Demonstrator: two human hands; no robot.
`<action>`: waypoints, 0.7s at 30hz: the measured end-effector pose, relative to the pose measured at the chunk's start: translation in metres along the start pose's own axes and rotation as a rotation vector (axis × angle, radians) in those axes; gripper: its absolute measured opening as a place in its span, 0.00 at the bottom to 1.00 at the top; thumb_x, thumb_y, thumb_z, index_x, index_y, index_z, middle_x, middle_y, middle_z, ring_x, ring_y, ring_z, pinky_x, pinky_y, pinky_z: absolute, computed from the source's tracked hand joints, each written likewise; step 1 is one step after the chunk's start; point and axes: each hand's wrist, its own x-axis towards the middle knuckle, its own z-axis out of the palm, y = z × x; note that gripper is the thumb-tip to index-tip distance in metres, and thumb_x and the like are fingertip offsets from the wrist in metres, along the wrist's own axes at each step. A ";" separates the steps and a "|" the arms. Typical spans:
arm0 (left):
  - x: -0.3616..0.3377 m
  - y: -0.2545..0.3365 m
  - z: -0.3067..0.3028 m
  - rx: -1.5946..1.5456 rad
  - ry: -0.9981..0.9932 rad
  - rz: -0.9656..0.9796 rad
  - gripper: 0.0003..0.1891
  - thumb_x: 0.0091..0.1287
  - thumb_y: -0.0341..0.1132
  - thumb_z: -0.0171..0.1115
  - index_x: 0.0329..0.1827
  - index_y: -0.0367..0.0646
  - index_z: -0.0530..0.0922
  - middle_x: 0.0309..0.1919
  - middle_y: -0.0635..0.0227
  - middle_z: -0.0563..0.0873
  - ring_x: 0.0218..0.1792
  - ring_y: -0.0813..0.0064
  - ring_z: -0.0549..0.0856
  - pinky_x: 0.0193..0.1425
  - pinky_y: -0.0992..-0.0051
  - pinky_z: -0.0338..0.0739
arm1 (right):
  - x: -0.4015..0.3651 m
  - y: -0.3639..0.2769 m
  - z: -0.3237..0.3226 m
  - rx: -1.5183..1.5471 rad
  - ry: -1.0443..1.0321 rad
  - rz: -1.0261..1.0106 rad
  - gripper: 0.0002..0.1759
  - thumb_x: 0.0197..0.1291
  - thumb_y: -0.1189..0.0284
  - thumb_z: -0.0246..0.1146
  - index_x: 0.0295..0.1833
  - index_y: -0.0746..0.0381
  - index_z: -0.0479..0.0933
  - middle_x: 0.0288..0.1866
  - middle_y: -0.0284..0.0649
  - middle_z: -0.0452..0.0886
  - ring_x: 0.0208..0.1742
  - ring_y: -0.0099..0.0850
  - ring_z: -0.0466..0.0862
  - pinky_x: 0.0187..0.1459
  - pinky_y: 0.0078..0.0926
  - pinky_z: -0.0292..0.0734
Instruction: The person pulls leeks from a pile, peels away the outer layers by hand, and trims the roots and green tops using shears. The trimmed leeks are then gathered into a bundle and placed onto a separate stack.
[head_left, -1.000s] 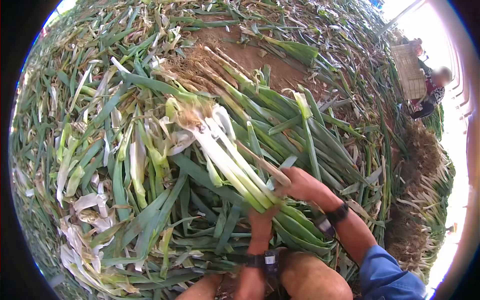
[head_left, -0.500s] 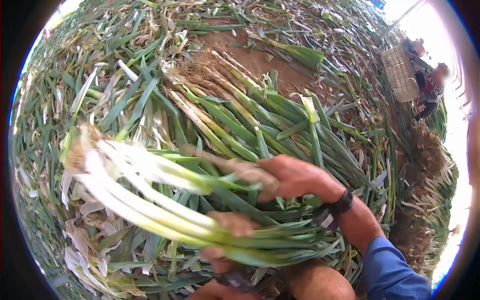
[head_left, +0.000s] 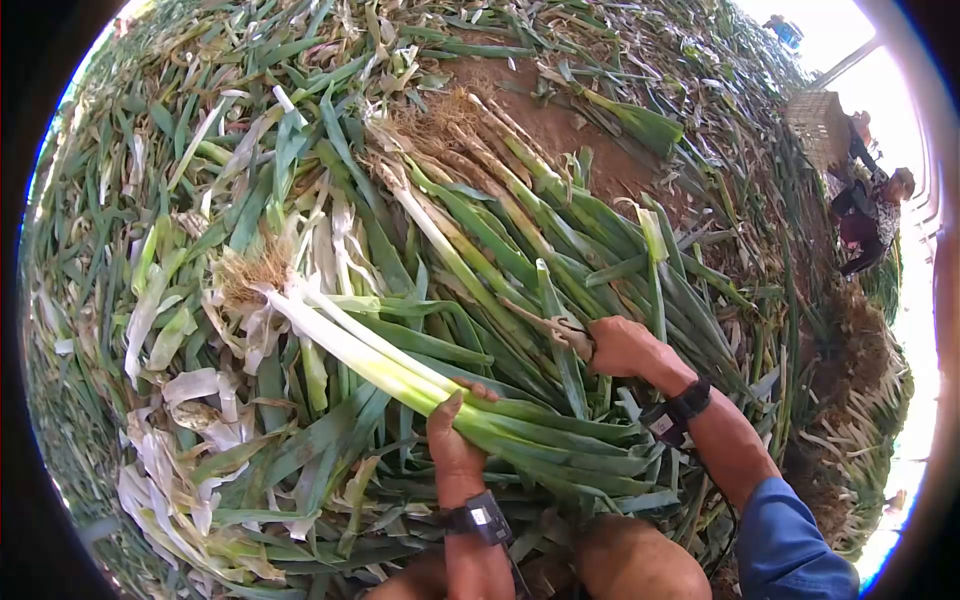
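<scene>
A bunch of leeks (head_left: 350,355) with white stalks and a root tuft at the upper left lies across my left hand (head_left: 458,432), whose fingers are wrapped round it where white turns green. To the right, my right hand (head_left: 628,350) is closed on the handle of a tool; a wrapped grip and a thin shaft (head_left: 532,318) point to the upper left. The tool's far end is hard to make out. Beneath it lies a row of browner, unpeeled leeks (head_left: 490,225), roots toward the top.
Loose leaves and peelings (head_left: 190,400) cover the ground at left. Bare soil (head_left: 540,110) shows at upper centre. At the upper right, a person (head_left: 868,215) is beside a crate (head_left: 817,128). More leeks (head_left: 855,440) lie in a row along the right side.
The bunch and my left hand are now sharp instead of blurred, and the root end has moved right. My right hand with the tool has shifted right, away from the bunch.
</scene>
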 end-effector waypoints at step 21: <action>0.000 -0.015 -0.027 -0.101 -0.107 -0.039 0.20 0.64 0.36 0.63 0.57 0.38 0.74 0.50 0.58 0.79 0.54 0.59 0.80 0.67 0.54 0.73 | 0.131 -0.062 0.035 -0.020 0.379 -0.166 0.16 0.54 0.67 0.65 0.46 0.66 0.79 0.43 0.56 0.86 0.47 0.54 0.87 0.49 0.48 0.82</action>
